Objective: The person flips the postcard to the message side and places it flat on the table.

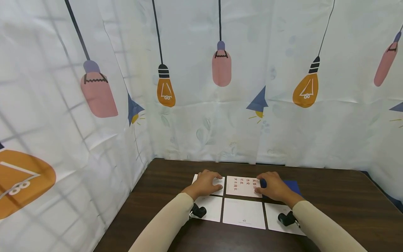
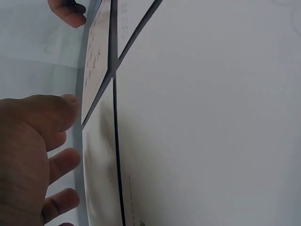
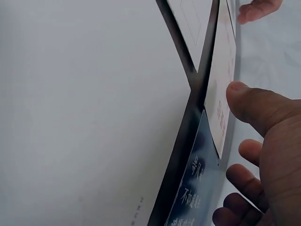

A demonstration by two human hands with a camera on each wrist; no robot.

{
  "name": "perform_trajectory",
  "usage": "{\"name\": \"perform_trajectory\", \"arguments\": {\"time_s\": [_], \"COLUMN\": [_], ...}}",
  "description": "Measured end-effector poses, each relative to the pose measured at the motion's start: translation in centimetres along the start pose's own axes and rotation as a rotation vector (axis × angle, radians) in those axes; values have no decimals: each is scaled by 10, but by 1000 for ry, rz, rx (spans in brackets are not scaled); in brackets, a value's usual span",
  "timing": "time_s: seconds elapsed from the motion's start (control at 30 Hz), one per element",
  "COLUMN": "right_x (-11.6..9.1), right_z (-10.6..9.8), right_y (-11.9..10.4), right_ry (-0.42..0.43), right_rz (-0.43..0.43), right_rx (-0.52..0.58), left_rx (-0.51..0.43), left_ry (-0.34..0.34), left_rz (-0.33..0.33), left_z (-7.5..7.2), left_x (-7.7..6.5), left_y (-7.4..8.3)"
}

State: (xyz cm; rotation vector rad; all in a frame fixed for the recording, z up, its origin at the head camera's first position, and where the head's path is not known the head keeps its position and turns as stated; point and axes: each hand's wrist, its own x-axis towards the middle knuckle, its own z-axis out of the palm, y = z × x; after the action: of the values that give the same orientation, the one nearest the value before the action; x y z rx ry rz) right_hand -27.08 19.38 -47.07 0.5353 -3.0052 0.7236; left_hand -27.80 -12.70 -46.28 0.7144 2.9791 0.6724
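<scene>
My left hand (image 1: 205, 183) hovers over a white card (image 1: 219, 193) at the back left, thumb and fingers apart and curved. My right hand (image 1: 274, 187) is by the right edge of the middle back card (image 1: 234, 187), which bears red Chinese characters. Its thumb tip reaches that edge; whether it touches is unclear. Partly under the right hand lies a blue card (image 1: 292, 185), and the right wrist view shows pale writing on this blue card (image 3: 188, 202). The red-lettered card's corner appears to overlap it. Neither hand visibly grips anything.
Three white cards lie in the front row: a left one (image 1: 214, 209), a middle one (image 1: 244, 211) and a right one (image 1: 274, 211) partly behind the wrist camera. The dark wooden table (image 1: 340, 199) meets a lamp-patterned white curtain (image 1: 195, 119) at the back and left.
</scene>
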Motion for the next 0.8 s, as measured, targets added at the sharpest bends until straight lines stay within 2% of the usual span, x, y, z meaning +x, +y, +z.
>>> {"name": "perform_trajectory", "arguments": {"time_s": [0.4,0.63,0.8], "right_x": [6,10,14], "right_z": [-6,-13,-13], "right_y": [3,5,6], "right_ry": [-36,-98,-127], "right_rz": [-11,12,19], "right_rx": [-38,-47,-47], "left_rx": [59,88,121], "left_ry": [-33,-66,-95], "left_rz": [-5,-14,-44], "left_z": [6,3,1], "left_x": [13,20,24], "left_y": [3,8,14]}}
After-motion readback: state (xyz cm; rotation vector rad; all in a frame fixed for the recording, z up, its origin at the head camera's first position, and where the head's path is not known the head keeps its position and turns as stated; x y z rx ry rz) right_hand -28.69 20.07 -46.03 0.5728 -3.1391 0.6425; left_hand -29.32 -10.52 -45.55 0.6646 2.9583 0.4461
